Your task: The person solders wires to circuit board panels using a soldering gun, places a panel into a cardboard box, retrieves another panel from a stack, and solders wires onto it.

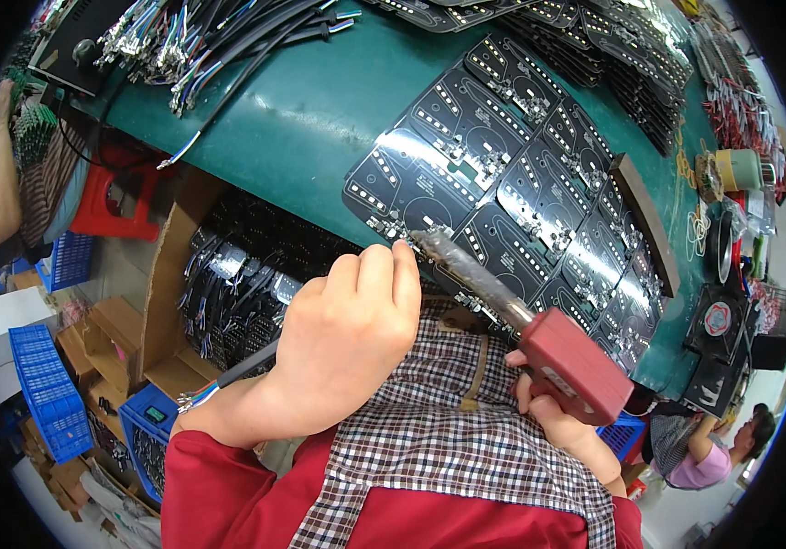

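My left hand (347, 334) is closed in a pinch over the near left corner of a panel of black circuit boards (512, 197). A dark multi-wire cable (251, 363) runs out from under this hand, its coloured wire ends lying by my wrist. Its other end, at my fingertips, is mostly hidden. In my right hand (553, 416) is a red soldering gun (576, 361), my fingers wrapped round its body. The gun's metal barrel points to the upper left, with its tip at the board's edge, close beside my left fingertips.
Cables (219, 41) lie at the far left of the green table (292, 137). Stacked boards (631, 69) stand at the far right. A dark bar (645, 224) borders the panel. Below the table edge, a cardboard box (166, 274) holds wired boards. Other people work at both sides.
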`<state>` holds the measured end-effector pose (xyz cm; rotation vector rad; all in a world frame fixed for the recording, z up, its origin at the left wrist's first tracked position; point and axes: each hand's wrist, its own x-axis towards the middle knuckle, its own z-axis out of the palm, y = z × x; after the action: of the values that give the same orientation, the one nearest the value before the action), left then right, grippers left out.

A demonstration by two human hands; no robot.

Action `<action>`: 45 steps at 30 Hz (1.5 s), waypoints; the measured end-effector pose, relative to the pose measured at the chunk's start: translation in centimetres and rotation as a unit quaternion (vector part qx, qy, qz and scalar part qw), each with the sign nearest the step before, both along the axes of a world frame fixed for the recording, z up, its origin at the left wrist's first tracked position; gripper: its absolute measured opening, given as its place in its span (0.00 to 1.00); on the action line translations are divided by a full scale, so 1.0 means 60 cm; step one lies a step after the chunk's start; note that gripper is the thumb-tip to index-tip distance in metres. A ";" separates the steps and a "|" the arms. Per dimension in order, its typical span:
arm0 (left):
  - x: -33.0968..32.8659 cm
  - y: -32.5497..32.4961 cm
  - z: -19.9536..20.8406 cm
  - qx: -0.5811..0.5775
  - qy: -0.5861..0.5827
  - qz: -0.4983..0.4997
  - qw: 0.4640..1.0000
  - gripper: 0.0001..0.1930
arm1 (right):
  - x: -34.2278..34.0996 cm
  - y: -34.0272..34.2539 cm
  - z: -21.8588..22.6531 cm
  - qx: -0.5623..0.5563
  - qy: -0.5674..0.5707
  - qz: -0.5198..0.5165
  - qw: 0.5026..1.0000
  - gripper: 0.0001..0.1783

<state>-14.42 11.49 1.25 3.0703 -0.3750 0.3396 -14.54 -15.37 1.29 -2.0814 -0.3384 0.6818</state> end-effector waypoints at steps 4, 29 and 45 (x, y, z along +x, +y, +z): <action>-0.001 -0.001 -0.002 0.000 0.003 0.001 1.000 0.15 | 0.003 0.005 0.003 0.019 -0.059 0.034 0.998 0.28; -0.007 -0.011 -0.007 0.076 -0.048 -0.004 0.996 0.12 | -0.012 0.012 0.014 0.015 -0.005 -0.064 0.998 0.21; -0.015 -0.020 -0.029 -0.091 -0.055 0.040 0.994 0.17 | -0.021 -0.008 -0.014 0.077 -0.012 -0.023 0.997 0.40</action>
<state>-15.29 10.31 -0.52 2.9004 -0.2114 0.5168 -15.80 -15.84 0.47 -1.9461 -0.3443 0.5859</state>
